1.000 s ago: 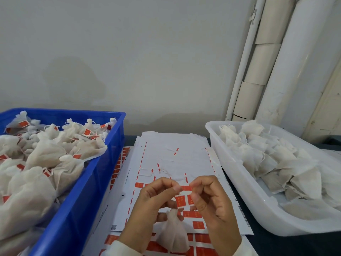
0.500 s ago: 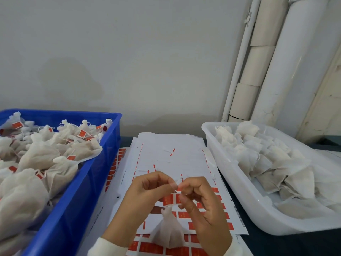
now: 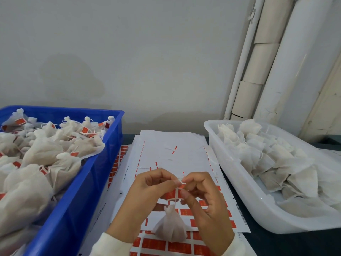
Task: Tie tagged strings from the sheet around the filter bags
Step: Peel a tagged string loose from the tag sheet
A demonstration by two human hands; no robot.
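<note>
Bag (image 3: 170,226) hangs lower; hands (image 3: 181,182) seemingly pinch string (image 3: 174,200).

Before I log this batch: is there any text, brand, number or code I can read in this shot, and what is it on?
None can be read.
Red tags on the sheet: faint lighter marks, too blurred to read.
Tags on the tied bags in the blue crate: too small to read.
Sheet's right edge: dark barcode-like print, illegible.
White tub: no visible markings.
</note>
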